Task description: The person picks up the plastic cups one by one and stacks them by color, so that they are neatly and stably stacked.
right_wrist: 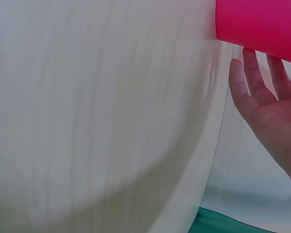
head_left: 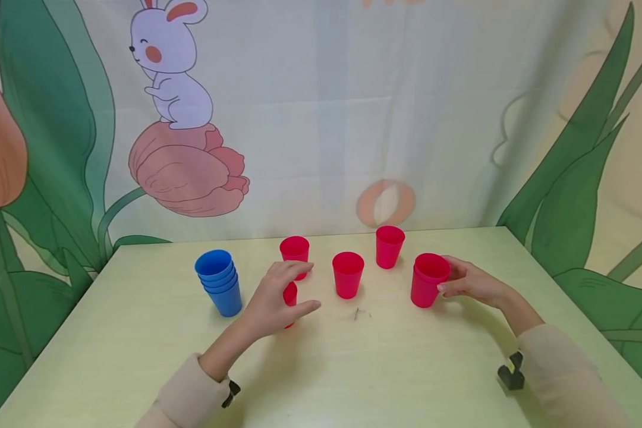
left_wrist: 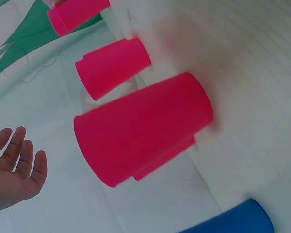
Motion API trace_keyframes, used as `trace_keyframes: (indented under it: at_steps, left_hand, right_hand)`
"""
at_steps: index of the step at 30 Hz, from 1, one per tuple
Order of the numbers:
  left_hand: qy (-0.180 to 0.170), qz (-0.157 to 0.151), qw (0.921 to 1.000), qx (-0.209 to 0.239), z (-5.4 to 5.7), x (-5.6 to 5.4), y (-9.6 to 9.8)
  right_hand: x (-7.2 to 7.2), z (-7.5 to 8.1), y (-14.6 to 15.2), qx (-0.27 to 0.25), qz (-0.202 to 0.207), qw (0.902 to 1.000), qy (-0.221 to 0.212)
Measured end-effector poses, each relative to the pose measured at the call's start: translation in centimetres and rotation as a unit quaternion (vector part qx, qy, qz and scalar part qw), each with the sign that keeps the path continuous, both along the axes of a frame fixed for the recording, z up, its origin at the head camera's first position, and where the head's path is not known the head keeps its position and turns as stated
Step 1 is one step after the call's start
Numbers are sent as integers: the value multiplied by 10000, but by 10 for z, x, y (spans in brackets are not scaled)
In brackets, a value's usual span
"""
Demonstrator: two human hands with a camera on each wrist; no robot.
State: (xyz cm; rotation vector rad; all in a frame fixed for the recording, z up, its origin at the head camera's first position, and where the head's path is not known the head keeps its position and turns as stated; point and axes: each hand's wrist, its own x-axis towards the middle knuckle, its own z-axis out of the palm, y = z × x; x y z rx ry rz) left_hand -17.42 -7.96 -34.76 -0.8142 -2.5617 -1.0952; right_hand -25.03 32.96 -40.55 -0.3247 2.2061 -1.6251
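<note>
My left hand (head_left: 278, 297), thumb and fingers spread apart, hovers around a red cup (head_left: 290, 295) that it partly hides in the head view. In the left wrist view this red cup (left_wrist: 145, 128) stands clear of the fingers (left_wrist: 24, 158). At the right of the group, my right hand (head_left: 473, 284) holds a stack of two nested red cups (head_left: 427, 291), thumb in front and fingers round the far side. The right wrist view shows the fingers against the side of the red cups (right_wrist: 262, 29). The stack stands upright on the table.
Single red cups stand at the back left (head_left: 294, 246), in the middle (head_left: 348, 276) and at the back right (head_left: 389, 248). A stack of blue cups (head_left: 224, 291) is at the left. Behind the pale table (head_left: 353, 374) hangs a printed curtain (head_left: 310, 119).
</note>
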Motion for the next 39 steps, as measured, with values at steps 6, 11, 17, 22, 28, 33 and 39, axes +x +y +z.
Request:
trace_keyframes:
  at_steps: [6,11,17,22,28,33,39]
  left_hand:
    - [-264,181,9995,30,-2,0,-14]
    - [-447,388,9982,-26,-9,-2,-25]
    - [-687,526,9960,-229,-18,-7,-33]
    - [-1025,598,9925,-304,-23,-12,-35]
    - [-1408,748,9869,-255,-26,-16,-35]
    - [-1614,886,9825,-270,-28,-18,-36]
    - [-1740,1015,9789,-356,-34,-21,-37]
  right_hand:
    - [1,2,0,-66,47,10000,-1]
    - [1,2,0,-36,27,10000,5]
    - [2,2,-1,10,13,10000,23]
    - [3,4,-1,-20,-5,10000,10]
    - [3,2,0,-44,-10,10000,11]
    - [1,-1,0,-32,-15,10000,4]
    - [1,-1,-1,-5,-40,10000,8]
